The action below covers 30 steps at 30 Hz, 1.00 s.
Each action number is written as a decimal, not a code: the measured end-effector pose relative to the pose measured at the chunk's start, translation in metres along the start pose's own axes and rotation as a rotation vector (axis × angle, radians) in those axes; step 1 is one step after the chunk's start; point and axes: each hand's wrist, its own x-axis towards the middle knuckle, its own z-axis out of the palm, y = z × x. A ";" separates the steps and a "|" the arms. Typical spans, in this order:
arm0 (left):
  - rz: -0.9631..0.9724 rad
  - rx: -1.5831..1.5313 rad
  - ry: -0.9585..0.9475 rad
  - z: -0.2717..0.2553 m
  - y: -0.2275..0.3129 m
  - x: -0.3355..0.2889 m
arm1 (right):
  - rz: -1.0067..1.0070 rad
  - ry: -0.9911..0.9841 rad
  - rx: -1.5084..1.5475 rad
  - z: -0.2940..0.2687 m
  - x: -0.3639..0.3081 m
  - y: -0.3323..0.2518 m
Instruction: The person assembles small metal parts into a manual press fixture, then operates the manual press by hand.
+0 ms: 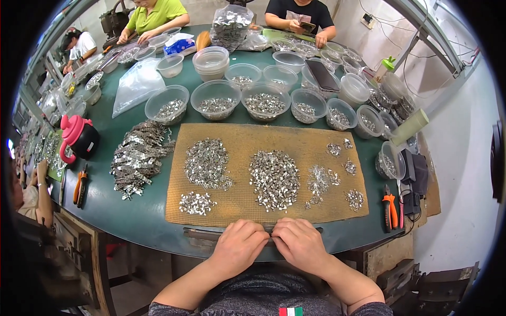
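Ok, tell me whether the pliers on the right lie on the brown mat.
No, the pliers lie on the green table, right of the mat.

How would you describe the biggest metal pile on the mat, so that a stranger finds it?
On the green table, find the rectangular tan mat. Near its middle lies a heap of small silvery metal pieces. It is larger than the piles on either side.

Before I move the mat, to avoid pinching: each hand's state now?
Left hand: curled; whether it's holding anything cannot be told.
Right hand: curled; whether it's holding anything cannot be told.
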 end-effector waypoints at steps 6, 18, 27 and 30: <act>0.011 -0.043 0.082 -0.026 -0.013 -0.012 | 0.003 -0.020 0.028 -0.001 0.007 0.001; -0.194 0.044 0.347 -0.079 -0.036 -0.067 | -0.044 -0.159 -0.028 0.005 0.053 -0.040; -0.219 -0.007 0.397 -0.092 -0.045 -0.080 | -0.193 -0.171 0.034 0.082 0.128 -0.049; -0.223 -0.021 0.398 -0.097 -0.047 -0.083 | -0.164 -0.240 -0.041 0.091 0.134 -0.056</act>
